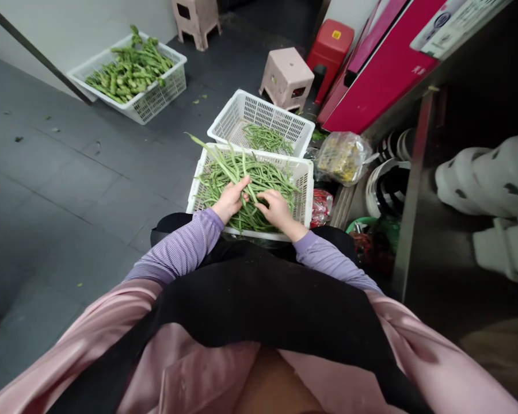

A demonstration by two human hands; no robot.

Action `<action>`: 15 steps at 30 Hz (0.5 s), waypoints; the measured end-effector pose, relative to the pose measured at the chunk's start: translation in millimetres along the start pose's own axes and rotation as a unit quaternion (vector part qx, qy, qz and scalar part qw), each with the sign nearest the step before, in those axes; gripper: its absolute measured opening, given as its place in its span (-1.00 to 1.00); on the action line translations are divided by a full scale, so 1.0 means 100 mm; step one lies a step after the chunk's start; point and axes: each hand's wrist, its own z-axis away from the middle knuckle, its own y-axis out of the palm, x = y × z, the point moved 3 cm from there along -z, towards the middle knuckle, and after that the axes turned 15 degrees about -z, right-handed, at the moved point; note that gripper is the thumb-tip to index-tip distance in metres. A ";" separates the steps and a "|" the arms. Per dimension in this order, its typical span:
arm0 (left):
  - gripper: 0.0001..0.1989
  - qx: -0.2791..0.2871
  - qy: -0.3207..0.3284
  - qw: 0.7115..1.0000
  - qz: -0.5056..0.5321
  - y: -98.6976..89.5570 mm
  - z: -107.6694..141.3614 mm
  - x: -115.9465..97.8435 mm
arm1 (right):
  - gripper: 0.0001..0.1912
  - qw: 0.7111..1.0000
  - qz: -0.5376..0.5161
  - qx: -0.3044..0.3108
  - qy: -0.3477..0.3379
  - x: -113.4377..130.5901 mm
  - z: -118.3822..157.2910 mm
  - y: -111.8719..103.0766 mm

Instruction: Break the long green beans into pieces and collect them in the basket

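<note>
Beans (265, 173), long, slim and green, lie heaped in the near white plastic basket (307, 198) before our knees. Our left hand (231, 200) is clamped on a loose bunch of longer, paler green beans (221, 161), held above the heap with its tips pointing far left. Our right hand (278, 211) has its fingers bent at the bunch's near end; we cannot tell whether they are closed on it. Just beyond, a second white plastic basket (231, 118) holds a smaller green pile (267, 139). We see a clear plastic bag with yellow contents (344, 158) to the right, and thick green stalks (133, 69) filling a slotted white basket (164, 92) at far left.
</note>
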 end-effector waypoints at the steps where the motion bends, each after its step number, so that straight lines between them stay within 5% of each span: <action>1: -0.65 0.001 0.004 1.000 -0.011 0.00 0.01 0.01 | -0.93 0.999 -0.051 0.005 0.013 -0.01 0.00 0.05; 4: -0.66 -0.001 0.027 0.999 -0.031 -0.02 0.00 -0.02 | -0.91 0.968 -0.226 0.056 0.089 -0.07 -0.01 0.12; 9: -0.60 -0.018 0.074 0.996 -0.055 -0.12 -0.03 -0.20 | -0.74 0.868 -0.430 0.173 0.180 -0.06 0.03 0.06; 15: -0.65 -0.099 0.200 0.969 -0.103 -0.23 0.01 -0.43 | -0.74 0.924 -0.311 0.108 0.194 -0.18 0.00 -0.04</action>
